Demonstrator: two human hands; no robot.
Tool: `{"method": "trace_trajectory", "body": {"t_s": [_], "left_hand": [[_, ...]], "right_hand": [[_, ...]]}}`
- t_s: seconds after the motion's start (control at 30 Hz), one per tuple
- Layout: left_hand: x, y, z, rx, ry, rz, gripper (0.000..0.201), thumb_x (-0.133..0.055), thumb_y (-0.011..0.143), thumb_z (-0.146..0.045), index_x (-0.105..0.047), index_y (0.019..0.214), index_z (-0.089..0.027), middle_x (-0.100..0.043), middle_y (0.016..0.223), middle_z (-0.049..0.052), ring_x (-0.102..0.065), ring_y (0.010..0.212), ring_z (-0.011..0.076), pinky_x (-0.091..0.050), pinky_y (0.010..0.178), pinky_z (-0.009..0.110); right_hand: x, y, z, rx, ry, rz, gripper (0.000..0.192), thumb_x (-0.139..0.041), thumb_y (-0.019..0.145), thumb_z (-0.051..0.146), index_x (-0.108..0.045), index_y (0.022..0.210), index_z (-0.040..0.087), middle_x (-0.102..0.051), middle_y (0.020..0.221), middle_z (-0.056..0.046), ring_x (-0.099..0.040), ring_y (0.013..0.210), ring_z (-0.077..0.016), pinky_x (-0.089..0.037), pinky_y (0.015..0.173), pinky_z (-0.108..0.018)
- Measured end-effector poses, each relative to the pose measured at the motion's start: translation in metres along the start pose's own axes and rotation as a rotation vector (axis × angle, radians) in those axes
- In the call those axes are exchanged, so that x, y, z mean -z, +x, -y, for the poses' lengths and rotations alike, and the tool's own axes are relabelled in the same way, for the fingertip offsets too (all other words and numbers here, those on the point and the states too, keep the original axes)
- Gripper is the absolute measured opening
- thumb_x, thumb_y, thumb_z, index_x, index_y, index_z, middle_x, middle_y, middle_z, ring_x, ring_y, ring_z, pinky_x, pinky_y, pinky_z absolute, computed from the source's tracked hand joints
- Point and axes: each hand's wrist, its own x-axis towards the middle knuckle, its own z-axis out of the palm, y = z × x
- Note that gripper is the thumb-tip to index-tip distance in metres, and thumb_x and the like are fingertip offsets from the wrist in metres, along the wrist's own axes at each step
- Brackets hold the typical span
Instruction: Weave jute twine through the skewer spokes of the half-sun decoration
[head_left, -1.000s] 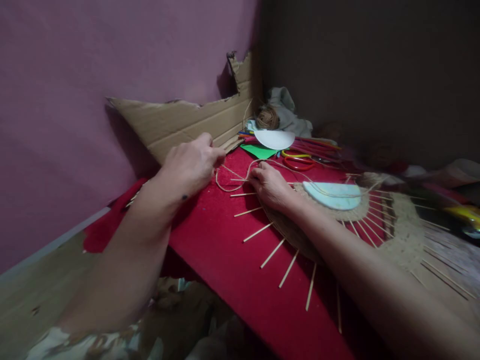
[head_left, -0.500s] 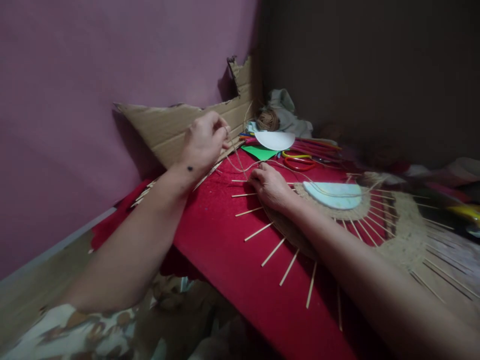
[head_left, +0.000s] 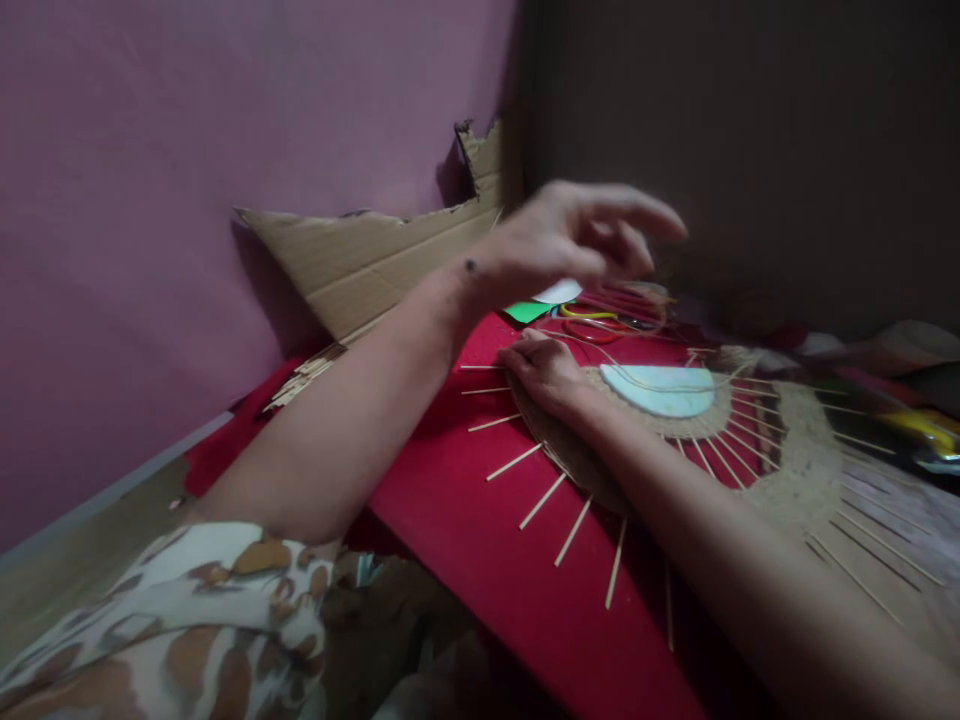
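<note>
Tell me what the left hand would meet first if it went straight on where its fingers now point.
The left hand points rightward, fingers seen against the dark background. The way looks free as far as the picture shows, though depth is unclear and shadow could hide something.

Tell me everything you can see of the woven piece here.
The woven piece looks like tan twine, curved in two bands, the inner edging a pale blue half-round panel. Thin, pale sticks cross between the bands and poke out beyond the outer one. It lies flat, partly on red cloth, with the right hand holding its left edge. The right forearm hides part.
</note>
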Motion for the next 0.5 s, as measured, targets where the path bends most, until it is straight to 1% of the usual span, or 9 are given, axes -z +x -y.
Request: {"method": "trace_trajectory", "body": {"t_s": [0.03, 0.07, 0.1, 0.13, 0.2, 0.23, 0.3, 0.43, 0.5], "left_hand": [[0.006, 0.004, 0.012, -0.019, -0.010, -0.101, 0.038, -0.050, 0.084, -0.020, -0.055, 0.121, -0.025, -0.063, 0.098, -0.004, -0.061, 0.092, 0.0148, -0.044, 0.072, 0.027], [0.013, 0.007, 0.024, 0.043, 0.018, -0.263, 0.037, -0.046, 0.086, -0.018, -0.053, 0.122, -0.025, -0.063, 0.097, -0.003, -0.060, 0.088, 0.0131, -0.044, 0.072, 0.027], [0.020, 0.008, 0.036, 0.090, 0.052, -0.337, 0.034, -0.045, 0.086, -0.015, -0.054, 0.118, -0.021, -0.062, 0.098, 0.000, -0.058, 0.089, 0.0138, -0.044, 0.074, 0.029], [0.025, 0.006, 0.048, 0.115, 0.100, -0.376, 0.028, -0.049, 0.084, -0.016, -0.058, 0.110, -0.022, -0.062, 0.099, 0.000, -0.054, 0.096, 0.0149, -0.042, 0.080, 0.029], [0.033, -0.001, 0.064, 0.125, 0.341, -0.518, 0.020, -0.051, 0.083, -0.018, -0.062, 0.099, -0.019, -0.061, 0.099, 0.001, -0.050, 0.101, 0.0163, -0.038, 0.087, 0.029], [0.034, -0.007, 0.069, 0.122, 0.394, -0.490, 0.019, -0.050, 0.083, -0.018, -0.064, 0.095, -0.017, -0.062, 0.097, 0.002, -0.051, 0.098, 0.0166, -0.038, 0.086, 0.029], [0.035, -0.017, 0.075, 0.156, 0.415, -0.226, 0.018, -0.052, 0.080, -0.021, -0.067, 0.087, -0.015, -0.063, 0.083, 0.003, -0.054, 0.084, 0.0165, -0.040, 0.075, 0.029], [0.030, -0.025, 0.080, 0.187, 0.333, 0.455, 0.014, -0.062, 0.069, -0.029, -0.069, 0.066, -0.017, -0.059, 0.056, 0.000, -0.051, 0.057, 0.0130, -0.035, 0.056, 0.026], [0.024, -0.025, 0.082, 0.131, 0.312, 0.659, 0.015, -0.062, 0.069, -0.031, -0.069, 0.067, -0.018, -0.061, 0.058, -0.001, -0.051, 0.056, 0.0116, -0.034, 0.055, 0.024]], "right_hand": [[0.001, 0.001, -0.002, 0.000, 0.013, 0.003, 0.030, -0.051, 0.087, 0.028, -0.056, 0.058, 0.019, -0.054, 0.069, -0.002, -0.050, 0.068, -0.0146, -0.040, 0.069, -0.030], [0.002, 0.001, -0.004, -0.002, 0.047, 0.007, 0.031, -0.050, 0.087, 0.028, -0.057, 0.059, 0.019, -0.054, 0.070, -0.002, -0.050, 0.067, -0.0144, -0.040, 0.070, -0.029], [0.004, 0.001, -0.005, -0.010, 0.103, 0.012, 0.031, -0.049, 0.088, 0.030, -0.059, 0.061, 0.018, -0.055, 0.070, -0.002, -0.051, 0.068, -0.0144, -0.040, 0.070, -0.029], [0.005, 0.001, -0.007, -0.025, 0.177, 0.010, 0.033, -0.048, 0.089, 0.033, -0.061, 0.063, 0.017, -0.057, 0.071, -0.003, -0.052, 0.068, -0.0144, -0.041, 0.071, -0.029], [0.008, -0.001, -0.009, -0.076, 0.349, -0.013, 0.037, -0.047, 0.089, 0.040, -0.063, 0.066, 0.016, -0.060, 0.071, -0.003, -0.054, 0.068, -0.0143, -0.041, 0.071, -0.029], [0.009, -0.001, -0.009, -0.110, 0.428, -0.032, 0.039, -0.048, 0.089, 0.044, -0.064, 0.067, 0.016, -0.062, 0.070, -0.003, -0.054, 0.067, -0.0141, -0.042, 0.070, -0.028], [0.011, -0.002, -0.011, -0.171, 0.544, -0.088, 0.040, -0.049, 0.087, 0.048, -0.065, 0.068, 0.017, -0.064, 0.070, -0.003, -0.056, 0.067, -0.0138, -0.043, 0.069, -0.027], [0.010, 0.002, -0.018, -0.198, 0.743, -0.239, 0.037, -0.053, 0.083, 0.051, -0.065, 0.071, 0.018, -0.065, 0.071, -0.003, -0.059, 0.071, -0.0144, -0.046, 0.072, -0.028], [0.007, 0.004, -0.023, -0.192, 0.829, -0.270, 0.037, -0.054, 0.082, 0.054, -0.064, 0.074, 0.019, -0.065, 0.073, -0.004, -0.061, 0.072, -0.0148, -0.047, 0.073, -0.029]]}}
